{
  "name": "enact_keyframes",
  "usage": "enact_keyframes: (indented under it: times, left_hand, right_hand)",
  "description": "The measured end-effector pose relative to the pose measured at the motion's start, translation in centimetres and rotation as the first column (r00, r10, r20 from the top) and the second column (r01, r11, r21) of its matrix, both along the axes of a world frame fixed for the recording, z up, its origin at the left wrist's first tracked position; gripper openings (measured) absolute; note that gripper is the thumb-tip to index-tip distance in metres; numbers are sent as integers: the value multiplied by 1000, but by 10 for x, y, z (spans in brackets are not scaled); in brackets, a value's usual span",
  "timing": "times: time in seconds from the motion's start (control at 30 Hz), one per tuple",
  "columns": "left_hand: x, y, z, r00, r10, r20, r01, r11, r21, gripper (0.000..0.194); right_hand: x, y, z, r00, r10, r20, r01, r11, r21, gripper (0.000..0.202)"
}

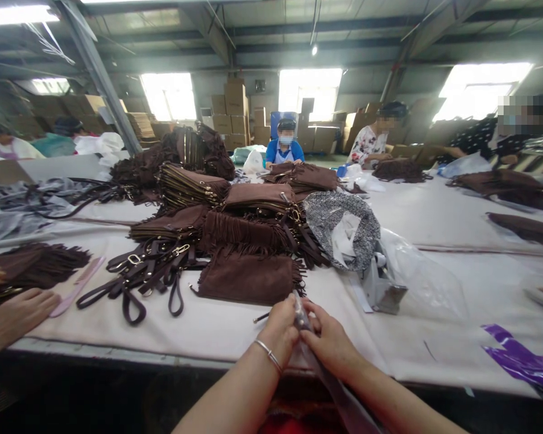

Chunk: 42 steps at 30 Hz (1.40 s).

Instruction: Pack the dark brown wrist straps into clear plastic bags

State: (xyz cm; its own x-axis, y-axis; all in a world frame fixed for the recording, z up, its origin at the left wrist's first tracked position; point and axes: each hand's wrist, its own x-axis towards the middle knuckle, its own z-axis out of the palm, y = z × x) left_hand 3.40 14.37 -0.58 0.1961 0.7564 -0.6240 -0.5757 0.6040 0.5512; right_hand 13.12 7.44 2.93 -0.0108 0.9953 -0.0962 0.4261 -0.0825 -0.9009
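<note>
My left hand (281, 322), with a silver bangle at its wrist, pinches the upper end of a clear plastic bag (332, 386) at the table's front edge. Close beside it on the right, my right hand (328, 334) grips the same bag. Something dark shows through the plastic, which hangs down toward my lap. Just beyond my hands lies a brown fringed pouch (247, 278). A thin dark piece with a metal tip (261, 317) sticks out left of my left hand. Dark wrist straps (151, 271) with gold clasps lie to the left.
Stacked brown pouches (257, 199) rise behind the front pouch. A tape dispenser (382, 289) stands right of them by a black-and-white roll (341, 229). Purple plastic (520, 361) lies far right. Another person's hands (22, 310) rest at the left, near a pink strip (78, 286). Several people sit beyond.
</note>
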Motion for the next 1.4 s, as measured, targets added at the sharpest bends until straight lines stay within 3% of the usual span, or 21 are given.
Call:
enact_keyframes:
  times: [0.17, 0.3, 0.53, 0.67, 0.8, 0.9, 1.27, 1.4]
  left_hand:
    - [-14, -4, 6, 997, 71, 36, -72, 997, 17, 31]
    - [-14, -5, 7, 993, 104, 48, -106, 994, 41, 28]
    - [-7, -8, -1, 985, 149, 86, -158, 981, 109, 25]
    - [-10, -10, 1, 982, 169, 85, -178, 977, 115, 24]
    - [-14, -13, 7, 989, 142, 41, -145, 985, 96, 28]
    - [-14, -13, 10, 990, 138, 12, -139, 985, 103, 29]
    - [-9, -16, 1, 980, 68, -185, -35, 984, 172, 42]
    - [-12, -15, 3, 940, -21, -340, 93, 977, 194, 42]
  right_hand:
    - [3, -5, -10, 989, -77, -129, 48, 975, -217, 36]
    - [6, 6, -19, 984, -80, -159, 38, 967, -252, 46]
    - [-5, 42, -16, 967, -170, -190, 121, 961, -248, 35]
    - [-9, 32, -10, 950, -139, -281, 49, 952, -302, 44]
    - [2, 2, -8, 877, -114, -468, -106, 902, -418, 46]
    - [10, -10, -10, 894, -141, -425, -76, 887, -455, 42]
    - [-11, 20, -9, 842, -207, -498, -54, 886, -461, 34]
    - [-7, 26, -10, 861, -176, -477, -57, 899, -435, 30]
